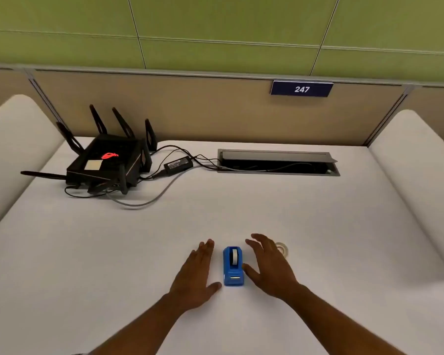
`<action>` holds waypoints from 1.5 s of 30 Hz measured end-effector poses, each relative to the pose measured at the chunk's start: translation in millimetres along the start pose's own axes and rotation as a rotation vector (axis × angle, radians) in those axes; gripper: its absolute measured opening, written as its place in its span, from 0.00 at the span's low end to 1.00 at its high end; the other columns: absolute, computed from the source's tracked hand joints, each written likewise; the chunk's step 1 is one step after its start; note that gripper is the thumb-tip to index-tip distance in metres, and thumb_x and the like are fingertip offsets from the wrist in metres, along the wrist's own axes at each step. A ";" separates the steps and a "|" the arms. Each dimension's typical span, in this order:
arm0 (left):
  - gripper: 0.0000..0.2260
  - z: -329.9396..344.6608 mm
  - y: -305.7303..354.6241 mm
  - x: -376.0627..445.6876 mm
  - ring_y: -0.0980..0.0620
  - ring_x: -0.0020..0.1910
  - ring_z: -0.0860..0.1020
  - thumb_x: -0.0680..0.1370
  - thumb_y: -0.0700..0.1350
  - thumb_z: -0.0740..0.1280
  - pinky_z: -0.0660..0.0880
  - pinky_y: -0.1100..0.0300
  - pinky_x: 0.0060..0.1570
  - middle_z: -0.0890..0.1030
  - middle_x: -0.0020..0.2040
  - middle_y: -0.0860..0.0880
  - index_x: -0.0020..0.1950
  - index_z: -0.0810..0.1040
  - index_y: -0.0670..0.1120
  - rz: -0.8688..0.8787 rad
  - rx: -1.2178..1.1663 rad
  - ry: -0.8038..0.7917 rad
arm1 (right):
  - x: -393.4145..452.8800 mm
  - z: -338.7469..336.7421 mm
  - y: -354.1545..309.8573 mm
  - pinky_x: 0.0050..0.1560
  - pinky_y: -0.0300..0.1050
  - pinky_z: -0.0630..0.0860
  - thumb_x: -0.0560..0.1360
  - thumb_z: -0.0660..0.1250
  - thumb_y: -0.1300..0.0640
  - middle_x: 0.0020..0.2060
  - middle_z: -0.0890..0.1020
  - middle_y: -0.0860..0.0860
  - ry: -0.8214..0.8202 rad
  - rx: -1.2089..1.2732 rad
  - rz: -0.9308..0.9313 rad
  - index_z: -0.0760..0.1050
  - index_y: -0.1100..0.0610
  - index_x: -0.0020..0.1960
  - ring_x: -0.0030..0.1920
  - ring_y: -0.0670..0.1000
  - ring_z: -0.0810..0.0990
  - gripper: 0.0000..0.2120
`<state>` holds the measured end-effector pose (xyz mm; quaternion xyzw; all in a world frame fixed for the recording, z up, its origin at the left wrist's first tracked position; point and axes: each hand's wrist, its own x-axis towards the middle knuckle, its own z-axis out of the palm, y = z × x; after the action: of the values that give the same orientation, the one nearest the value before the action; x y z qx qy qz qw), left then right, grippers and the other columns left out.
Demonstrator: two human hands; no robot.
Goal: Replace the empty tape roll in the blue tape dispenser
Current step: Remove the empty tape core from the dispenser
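A small blue tape dispenser (233, 267) stands on the white desk (241, 206), its cutter end toward me and a pale roll core showing in its top slot. My left hand (196, 275) lies flat and open just left of it, not touching. My right hand (269, 265) hovers open just right of the dispenser, thumb close to its side. Behind my right hand's fingers a clear tape roll (283, 249) lies on the desk, partly hidden.
A black router (105, 162) with several antennas sits at the back left, with a power adapter (178, 164) and cables running to an open cable tray (277, 162) in the desk. Padded dividers flank both sides; a partition with a "247" sign (302, 88) stands behind.
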<state>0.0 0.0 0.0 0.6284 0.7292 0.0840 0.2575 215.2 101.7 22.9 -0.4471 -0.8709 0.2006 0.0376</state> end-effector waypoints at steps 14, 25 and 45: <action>0.44 13.2 27.0 17.6 0.56 0.77 0.60 0.73 0.57 0.72 0.59 0.61 0.76 0.55 0.80 0.56 0.80 0.46 0.54 0.004 -0.346 -0.072 | 12.8 11.2 -8.5 0.46 0.36 0.78 0.76 0.70 0.42 0.64 0.72 0.48 -0.109 0.174 -0.005 0.66 0.46 0.75 0.52 0.47 0.82 0.30; 0.45 16.9 26.0 18.7 0.55 0.77 0.60 0.73 0.57 0.72 0.56 0.65 0.73 0.54 0.80 0.56 0.80 0.44 0.54 -0.049 -0.344 -0.110 | 23.2 8.5 -17.0 0.47 0.40 0.79 0.77 0.70 0.43 0.61 0.73 0.48 -0.086 0.152 0.033 0.72 0.48 0.70 0.51 0.50 0.81 0.24; 0.47 -1.0 31.4 17.6 0.52 0.80 0.54 0.74 0.55 0.72 0.56 0.57 0.76 0.49 0.82 0.53 0.80 0.40 0.53 -0.046 -0.329 -0.207 | 4.2 1.0 -31.7 0.49 0.37 0.80 0.78 0.72 0.53 0.57 0.77 0.46 0.078 0.425 0.091 0.74 0.51 0.67 0.48 0.45 0.81 0.19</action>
<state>25.6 23.2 10.1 0.5662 0.6897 0.1310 0.4320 188.3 88.3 33.7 -0.4754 -0.7858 0.3638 0.1555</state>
